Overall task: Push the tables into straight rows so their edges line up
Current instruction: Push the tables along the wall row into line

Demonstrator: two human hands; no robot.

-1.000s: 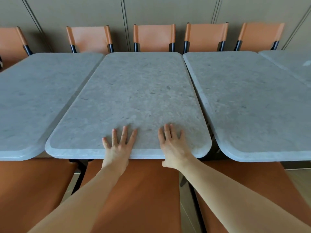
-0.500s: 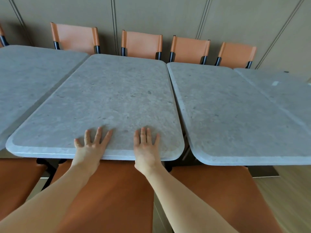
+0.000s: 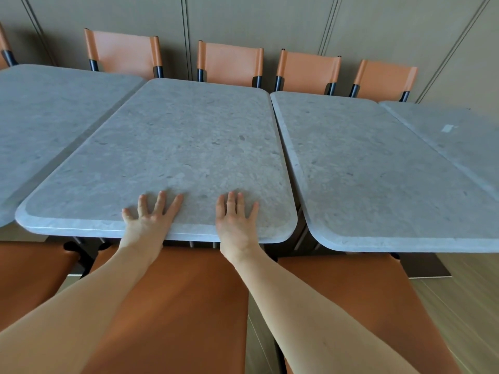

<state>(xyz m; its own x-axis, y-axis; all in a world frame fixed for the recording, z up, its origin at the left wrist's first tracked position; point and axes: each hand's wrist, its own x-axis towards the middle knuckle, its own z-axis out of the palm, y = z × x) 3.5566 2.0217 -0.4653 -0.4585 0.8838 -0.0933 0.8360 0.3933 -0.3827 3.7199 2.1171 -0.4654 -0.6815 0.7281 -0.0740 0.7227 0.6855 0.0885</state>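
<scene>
Several grey stone-topped tables stand side by side. The middle table [image 3: 178, 147] is right in front of me. My left hand [image 3: 149, 221] and my right hand [image 3: 236, 222] both lie flat on its near edge, fingers spread and straight, palms over the rim. A left table [image 3: 40, 122] touches it along its left side. A right table [image 3: 378, 179] sits across a narrow gap, and its near edge lies a little closer to me than the middle table's edge. A fourth table [image 3: 464, 139] shows at the far right.
Orange chairs [image 3: 229, 63] with black frames line the far side against a panelled wall. Orange seats [image 3: 172, 306] stand under the near edges, below my arms. Wooden floor [image 3: 459, 306] shows at the lower right.
The view has swung from the left towards the right, bringing the fourth table into sight. Both hands stay flat on the middle table's near edge.
</scene>
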